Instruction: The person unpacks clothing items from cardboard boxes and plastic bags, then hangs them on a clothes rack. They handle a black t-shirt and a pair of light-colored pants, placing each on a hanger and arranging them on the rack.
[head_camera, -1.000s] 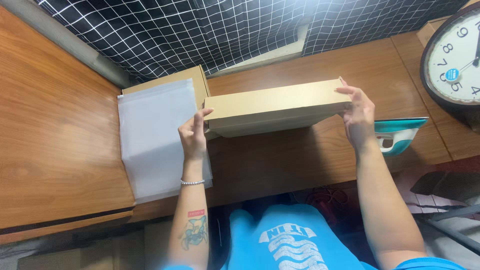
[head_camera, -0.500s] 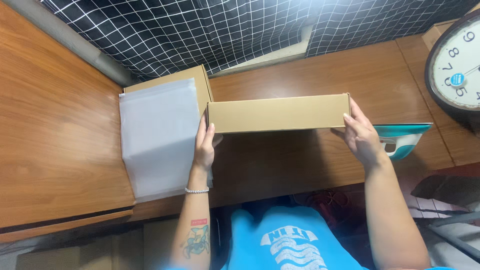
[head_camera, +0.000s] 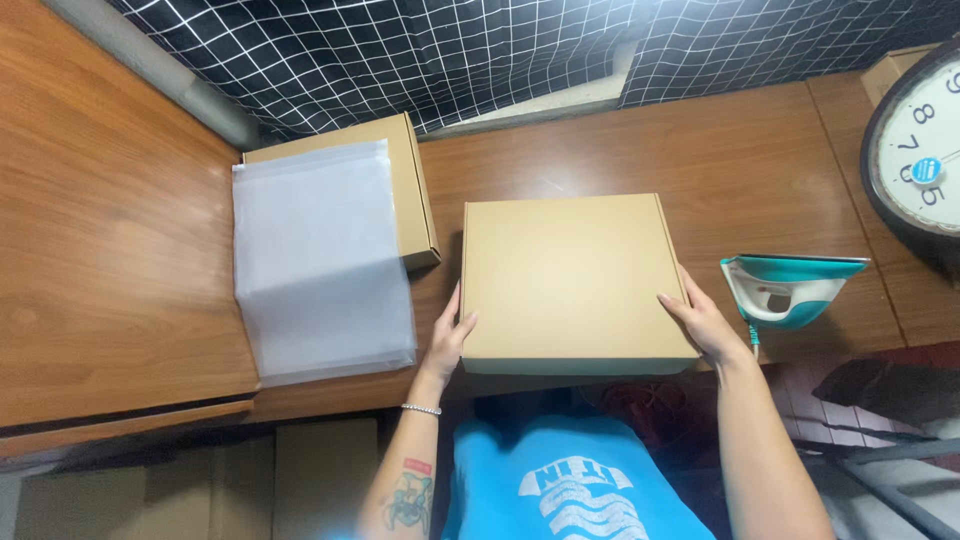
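Note:
A closed flat brown cardboard box (head_camera: 570, 280) lies on the wooden desk (head_camera: 700, 160), its near edge at the desk's front. My left hand (head_camera: 450, 338) presses against the box's left side near the front corner. My right hand (head_camera: 703, 322) rests against its right side, fingers along the edge. Both hands grip the box between them.
A second cardboard box (head_camera: 405, 175) sits at the left, with frosted white plastic bags (head_camera: 315, 260) stacked over it. A teal and white iron (head_camera: 790, 290) stands to the right of the box. A round wall clock (head_camera: 915, 160) lies at the far right. A black checked cloth (head_camera: 450, 50) hangs behind.
The box was held up on its edge; it has now been turned down flat onto the desk, lid up, with both hands still at its sides.

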